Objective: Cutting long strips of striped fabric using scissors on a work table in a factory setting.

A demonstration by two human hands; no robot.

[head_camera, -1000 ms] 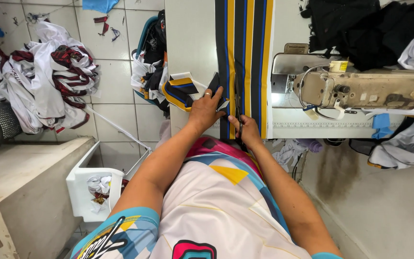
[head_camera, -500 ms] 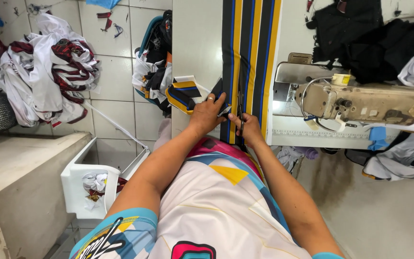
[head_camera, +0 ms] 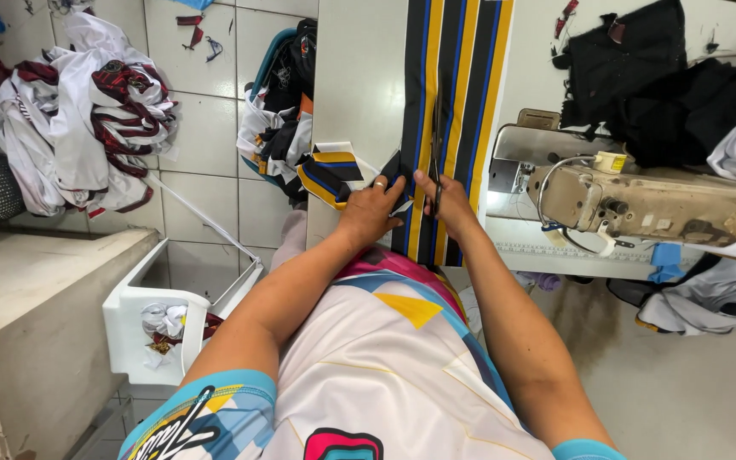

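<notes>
A: Entry, head view. Long strip of black, yellow and blue striped fabric (head_camera: pixel 453 102) lies flat on the white table (head_camera: pixel 359 85), running from the near edge to the far side, just left of the beige industrial sewing machine (head_camera: pixel 641 204).

B: Hands?

A: Left hand (head_camera: pixel 370 213) rests palm down on the near end of the strip, fingers spread and pressing, not clenched. A loose striped offcut (head_camera: pixel 332 170) lies just left of it. Right hand (head_camera: pixel 445 200) is closed around the handles of a pair of dark metal scissors (head_camera: pixel 436 162), blades pointing away along a yellow stripe.

B: Step in hand?

A: My judgement: lengthwise cutting of the strip, near its start, since the blades sit close to the near end and most of the length ahead looks uncut.

B: Next move calls for?

A: Probably advancing the blades straight along the stripe edge while the left hand keeps the cloth taut and flat. Whether the blades are parted, I cannot tell.

B: Surroundings?

A: Pile of white and maroon garments (head_camera: pixel 70 111) on the tiled floor, far left; black cloth (head_camera: pixel 641 77) behind the machine.
</notes>
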